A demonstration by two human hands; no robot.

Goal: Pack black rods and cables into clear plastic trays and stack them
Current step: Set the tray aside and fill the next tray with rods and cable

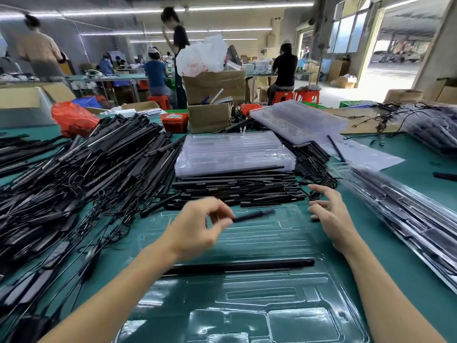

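Left hand [197,226]: raised over clear tray [247,305], fingers curled, pinching blurred black rod [253,216]. Right hand [329,214]: hovering beside, fingers spread, empty. Second rod [237,266]: seated in tray.

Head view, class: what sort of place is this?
Probably a factory packing floor: heaps of black rods on a green worktable, stacked clear trays, and other workers at benches behind.
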